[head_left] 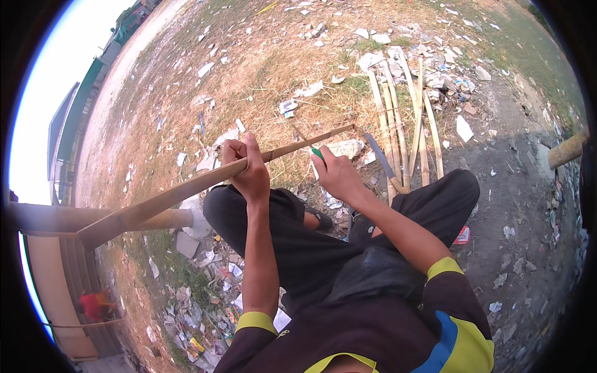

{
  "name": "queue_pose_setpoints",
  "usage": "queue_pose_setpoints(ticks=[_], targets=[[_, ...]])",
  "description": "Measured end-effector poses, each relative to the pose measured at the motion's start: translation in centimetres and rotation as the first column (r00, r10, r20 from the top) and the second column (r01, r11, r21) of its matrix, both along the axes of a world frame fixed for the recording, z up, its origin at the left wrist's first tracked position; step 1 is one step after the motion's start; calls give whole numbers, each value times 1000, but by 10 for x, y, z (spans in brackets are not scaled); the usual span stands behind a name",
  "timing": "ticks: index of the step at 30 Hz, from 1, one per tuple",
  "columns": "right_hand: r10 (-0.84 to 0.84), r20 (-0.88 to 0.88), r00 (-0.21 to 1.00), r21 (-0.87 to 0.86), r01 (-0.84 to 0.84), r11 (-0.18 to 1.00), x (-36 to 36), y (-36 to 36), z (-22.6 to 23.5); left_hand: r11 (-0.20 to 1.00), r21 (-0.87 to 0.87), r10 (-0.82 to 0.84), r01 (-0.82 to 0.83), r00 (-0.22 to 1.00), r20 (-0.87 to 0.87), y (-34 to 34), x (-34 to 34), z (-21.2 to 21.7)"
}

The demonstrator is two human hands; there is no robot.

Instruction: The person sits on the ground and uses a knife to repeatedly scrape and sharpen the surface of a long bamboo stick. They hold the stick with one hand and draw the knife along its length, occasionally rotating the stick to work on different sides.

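A long split bamboo strip [189, 180] slants from the lower left, close to me, up to the middle of the view. My left hand [250, 173] is wrapped around it, thumb upward. My right hand [339, 176] is closed on a thin tool with a green handle [318, 153]; its narrow brownish end crosses the strip toward the far left. I cannot make out the tool's exact kind. Just right of that hand, a large knife [380, 156] with a grey blade and pale handle rests near my right knee, beside the other bamboo strips.
Several pale bamboo strips [403, 118] lie ahead of my right knee. A thick bamboo pole [168, 219] stands out at the left, another pole end [566, 150] at the right. Paper scraps [309, 89] litter the dry grass. Something red [94, 305] shows at lower left.
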State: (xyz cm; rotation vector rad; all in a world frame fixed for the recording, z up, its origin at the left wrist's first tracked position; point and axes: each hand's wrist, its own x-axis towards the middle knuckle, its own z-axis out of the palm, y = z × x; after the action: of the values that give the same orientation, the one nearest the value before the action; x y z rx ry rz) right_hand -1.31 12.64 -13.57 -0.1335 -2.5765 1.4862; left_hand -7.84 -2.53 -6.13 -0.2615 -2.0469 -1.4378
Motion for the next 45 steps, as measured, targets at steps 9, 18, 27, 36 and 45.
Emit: queue_pose_setpoints(ticks=[9, 18, 27, 36, 45], targets=[[4, -87, 996, 102, 4, 995, 14, -36, 46, 981, -3, -193, 194, 972, -134, 3, 0, -3], [-70, -38, 997, 365, 79, 927, -5, -43, 3, 995, 76, -62, 65, 997, -47, -13, -7, -6], [-143, 95, 985, 164, 126, 978, 6, 43, -39, 985, 69, -156, 158, 987, -40, -13, -12, -4], [135, -14, 991, -327, -132, 936, 12, -19, 41, 983, -30, -183, 180, 978, -103, 5, -5, 2], [-27, -76, 997, 31, 30, 999, -6, -10, -10, 989, -18, -150, 149, 982, -116, 12, -12, 1]])
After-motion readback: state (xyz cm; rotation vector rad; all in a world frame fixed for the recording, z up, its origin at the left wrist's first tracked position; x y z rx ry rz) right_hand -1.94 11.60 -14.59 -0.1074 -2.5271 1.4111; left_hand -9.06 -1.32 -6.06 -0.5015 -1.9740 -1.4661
